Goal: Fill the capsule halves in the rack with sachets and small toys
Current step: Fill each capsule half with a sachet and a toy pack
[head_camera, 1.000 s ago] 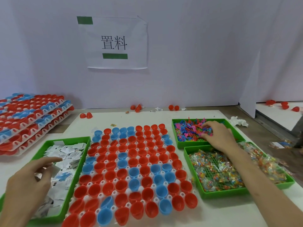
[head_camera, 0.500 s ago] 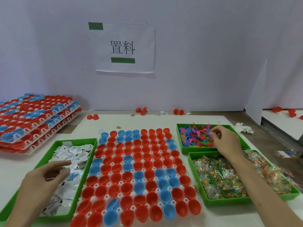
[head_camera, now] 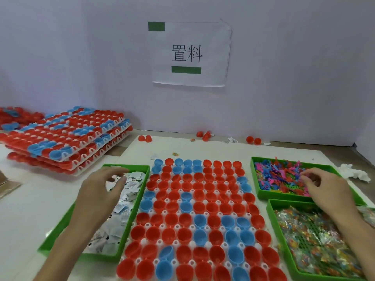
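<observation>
Both hands have slid farther over their trays, left hand (head_camera: 99,191) spread open above the sachets (head_camera: 129,187), right hand (head_camera: 324,189) pinching toys (head_camera: 280,175), next dropping them into the empty capsule halves (head_camera: 198,211).

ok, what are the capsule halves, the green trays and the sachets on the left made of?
Capsule halves: likely thin moulded plastic, glossy, given the uniform red or blue colour and highlights on the rims.
Green trays: rigid plastic by the look, semi-matte; the near right one shows a perforated floor.
Sachets: white, printed, creased; paper or film, can't tell which.
</observation>
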Action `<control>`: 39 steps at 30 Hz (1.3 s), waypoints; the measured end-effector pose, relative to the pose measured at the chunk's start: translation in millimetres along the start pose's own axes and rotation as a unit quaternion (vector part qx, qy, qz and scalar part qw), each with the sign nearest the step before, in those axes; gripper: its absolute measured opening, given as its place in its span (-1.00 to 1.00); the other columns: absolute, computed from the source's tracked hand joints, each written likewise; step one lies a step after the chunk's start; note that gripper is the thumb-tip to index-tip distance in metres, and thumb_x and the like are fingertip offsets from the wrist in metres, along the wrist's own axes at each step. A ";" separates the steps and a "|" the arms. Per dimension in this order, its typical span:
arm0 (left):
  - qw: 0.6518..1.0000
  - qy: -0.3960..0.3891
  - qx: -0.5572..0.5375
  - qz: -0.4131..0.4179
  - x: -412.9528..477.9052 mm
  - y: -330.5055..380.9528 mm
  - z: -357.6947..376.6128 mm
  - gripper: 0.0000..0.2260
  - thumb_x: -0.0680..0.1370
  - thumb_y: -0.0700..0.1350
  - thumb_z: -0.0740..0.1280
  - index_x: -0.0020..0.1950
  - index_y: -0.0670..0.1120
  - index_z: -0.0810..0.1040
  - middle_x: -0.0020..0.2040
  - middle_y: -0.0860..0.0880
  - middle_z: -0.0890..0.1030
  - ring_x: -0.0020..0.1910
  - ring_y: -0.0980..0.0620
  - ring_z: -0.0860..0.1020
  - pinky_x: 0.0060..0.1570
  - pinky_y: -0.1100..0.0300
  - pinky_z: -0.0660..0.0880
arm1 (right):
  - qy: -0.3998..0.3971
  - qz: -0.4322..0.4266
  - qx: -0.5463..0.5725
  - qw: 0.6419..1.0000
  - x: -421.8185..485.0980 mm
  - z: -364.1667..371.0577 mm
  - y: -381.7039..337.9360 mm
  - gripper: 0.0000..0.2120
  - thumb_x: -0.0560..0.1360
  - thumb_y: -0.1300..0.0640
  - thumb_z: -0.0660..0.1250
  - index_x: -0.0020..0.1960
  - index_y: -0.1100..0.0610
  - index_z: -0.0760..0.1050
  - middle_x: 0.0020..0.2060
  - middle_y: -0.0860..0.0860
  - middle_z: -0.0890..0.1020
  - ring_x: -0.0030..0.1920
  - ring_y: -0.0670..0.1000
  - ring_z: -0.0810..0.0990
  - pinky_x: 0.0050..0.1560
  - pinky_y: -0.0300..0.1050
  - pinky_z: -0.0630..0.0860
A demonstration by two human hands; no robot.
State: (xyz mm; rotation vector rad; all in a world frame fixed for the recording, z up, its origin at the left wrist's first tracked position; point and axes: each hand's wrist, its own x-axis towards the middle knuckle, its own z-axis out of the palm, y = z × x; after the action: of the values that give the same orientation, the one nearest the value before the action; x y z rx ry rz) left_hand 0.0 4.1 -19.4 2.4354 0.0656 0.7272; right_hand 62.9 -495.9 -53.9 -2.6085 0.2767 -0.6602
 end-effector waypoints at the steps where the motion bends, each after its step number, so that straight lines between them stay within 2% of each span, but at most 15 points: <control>1: 0.999 -0.038 -0.003 0.002 16.9 4.6 6.1 -0.82 0.54 -0.11 0.42 0.12 0.08 0.66 0.03 0.12 0.63 -0.07 0.16 0.56 -0.05 0.11 0.49 | 0.001 -0.003 -0.003 1.000 0.1 0.3 0.7 -0.90 0.56 0.04 0.37 0.03 0.01 0.63 -0.42 -0.11 0.57 -0.44 0.02 0.56 -0.13 0.04 0.58; 4: 0.989 -0.145 0.029 -0.021 73.8 15.5 40.9 -0.77 0.58 -0.08 0.38 0.23 0.03 0.63 0.19 0.06 0.64 0.06 0.10 0.56 0.11 0.13 0.50 | 0.019 -0.019 -0.027 0.999 -0.4 3.6 5.5 -0.98 0.54 0.00 0.38 -0.05 -0.11 0.59 -0.47 -0.12 0.56 -0.47 -0.03 0.53 -0.21 0.06 0.60; 6: 0.978 -0.198 0.051 -0.045 103.3 16.3 66.6 -0.72 0.59 -0.06 0.37 0.30 -0.01 0.59 0.28 0.01 0.61 0.18 0.03 0.56 0.25 0.03 0.50 | 0.032 -0.028 -0.038 0.998 -0.2 8.1 12.4 -0.93 0.52 -0.09 0.35 -0.12 -0.23 0.50 -0.49 -0.18 0.54 -0.50 -0.08 0.51 -0.27 0.03 0.60; 10: 0.962 -0.256 0.066 -0.069 127.5 2.8 93.4 -0.71 0.58 -0.06 0.38 0.29 -0.07 0.60 0.26 -0.05 0.63 0.21 -0.02 0.57 0.31 -0.05 0.47 | 0.015 -0.007 -0.016 1.000 9.4 23.6 45.2 -0.85 0.44 -0.38 0.09 -0.10 -0.45 0.41 -0.48 -0.17 0.57 -0.48 -0.08 0.55 -0.31 0.05 0.60; 12: 0.963 -0.259 0.048 -0.062 127.8 -3.9 98.9 -0.76 0.57 -0.11 0.40 0.23 -0.06 0.65 0.19 -0.04 0.67 0.11 0.03 0.61 0.23 0.02 0.52 | 0.021 0.000 -0.018 1.000 14.4 31.7 61.8 -0.77 0.46 -0.48 0.02 -0.08 -0.48 0.39 -0.47 -0.18 0.56 -0.46 -0.09 0.54 -0.34 0.04 0.60; 14: 0.971 -0.233 0.003 -0.055 124.7 -8.9 102.1 -0.81 0.55 -0.19 0.41 0.15 -0.06 0.68 0.10 -0.05 0.70 -0.03 0.12 0.62 0.03 0.22 0.56 | 0.029 0.005 -0.010 1.000 17.8 33.7 70.9 -0.60 0.41 -0.60 -0.07 -0.08 -0.43 0.42 -0.45 -0.18 0.56 -0.42 -0.08 0.55 -0.35 0.03 0.60; 16: 0.978 -0.194 -0.040 -0.059 122.0 -10.9 103.6 -0.81 0.53 -0.26 0.41 0.09 -0.06 0.70 0.03 -0.04 0.70 -0.08 0.17 0.61 -0.12 0.34 0.51 | 0.029 0.005 -0.002 1.000 17.7 33.4 75.8 -0.54 0.38 -0.62 -0.08 -0.09 -0.40 0.44 -0.43 -0.18 0.57 -0.40 -0.06 0.55 -0.35 0.04 0.60; 18: 0.983 -0.161 -0.065 -0.067 120.4 -11.7 104.4 -0.77 0.53 -0.32 0.37 0.04 -0.04 0.69 0.00 -0.01 0.67 -0.09 0.19 0.59 -0.19 0.38 0.48 | 0.030 0.009 -0.007 0.999 16.3 31.7 73.9 -0.66 0.43 -0.55 0.01 -0.08 -0.42 0.43 -0.40 -0.20 0.58 -0.39 -0.08 0.56 -0.35 0.04 0.60; 21: 0.984 -0.143 -0.084 -0.059 119.1 -13.0 105.0 -0.74 0.54 -0.34 0.34 -0.01 0.01 0.67 -0.01 0.02 0.65 -0.09 0.17 0.59 -0.21 0.39 0.47 | 0.025 -0.001 -0.025 0.999 13.0 26.8 66.0 -0.96 0.48 -0.31 0.21 -0.08 -0.44 0.42 -0.40 -0.21 0.58 -0.38 -0.09 0.56 -0.32 0.05 0.60; 27: 0.984 -0.155 -0.077 -0.042 118.2 -13.6 107.1 -0.80 0.57 -0.27 0.36 -0.01 0.02 0.68 0.02 0.06 0.66 -0.06 0.15 0.60 -0.20 0.39 0.47 | 0.006 -0.005 -0.024 1.000 7.4 18.9 47.1 -0.95 0.49 -0.17 0.28 -0.11 -0.36 0.45 -0.40 -0.19 0.59 -0.37 -0.06 0.56 -0.29 0.06 0.60; 31: 0.985 -0.141 -0.090 -0.030 116.2 -8.6 105.9 -0.81 0.60 -0.22 0.33 0.07 0.03 0.67 0.02 0.10 0.65 -0.03 0.18 0.58 -0.13 0.40 0.44 | 0.005 0.004 -0.032 0.999 -1.5 6.7 22.5 -0.85 0.52 -0.04 0.38 -0.18 -0.23 0.46 -0.41 -0.19 0.58 -0.38 -0.08 0.54 -0.30 -0.09 0.52; 33: 0.988 -0.126 -0.093 -0.018 114.6 -6.2 102.6 -0.83 0.59 -0.20 0.35 0.05 0.05 0.66 0.00 0.12 0.65 -0.05 0.23 0.57 -0.14 0.43 0.41 | -0.002 0.007 -0.032 0.999 -4.2 1.4 11.1 -0.85 0.52 0.01 0.40 -0.17 -0.19 0.49 -0.40 -0.18 0.58 -0.39 -0.08 0.54 -0.30 -0.12 0.49; 35: 0.987 -0.142 -0.076 -0.002 113.2 -5.3 99.3 -0.86 0.56 -0.18 0.41 0.00 0.06 0.66 0.00 0.11 0.67 -0.04 0.24 0.58 -0.15 0.43 0.40 | 0.001 0.002 -0.022 1.000 -4.5 -1.3 4.5 -0.88 0.53 0.05 0.42 -0.14 -0.13 0.53 -0.41 -0.18 0.57 -0.41 -0.08 0.53 -0.32 -0.17 0.43; 37: 0.986 -0.159 -0.044 0.013 109.7 -5.4 96.7 -0.88 0.52 -0.15 0.45 0.00 0.06 0.66 0.03 0.09 0.67 -0.03 0.20 0.58 -0.13 0.37 0.43 | 0.000 -0.002 -0.012 1.000 -4.8 -2.7 -1.1 -0.95 0.53 0.06 0.42 -0.11 -0.05 0.59 -0.40 -0.17 0.57 -0.39 -0.08 0.53 -0.27 -0.12 0.48; 39: 0.987 -0.159 -0.009 0.033 103.9 -3.9 96.1 -0.89 0.51 -0.11 0.46 0.02 0.06 0.66 0.06 0.08 0.67 0.01 0.15 0.56 0.01 0.20 0.50 | -0.005 0.002 -0.002 1.000 -5.1 -3.3 -5.9 -0.96 0.54 0.07 0.41 -0.07 0.02 0.62 -0.39 -0.16 0.56 -0.37 -0.08 0.51 -0.11 0.06 0.58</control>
State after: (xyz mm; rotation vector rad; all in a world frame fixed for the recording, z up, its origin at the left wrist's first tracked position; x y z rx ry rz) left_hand 138.2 -21.9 -36.0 2.5138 -0.1475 0.3580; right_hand 57.3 -490.4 -50.7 -2.6130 0.2806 -0.6446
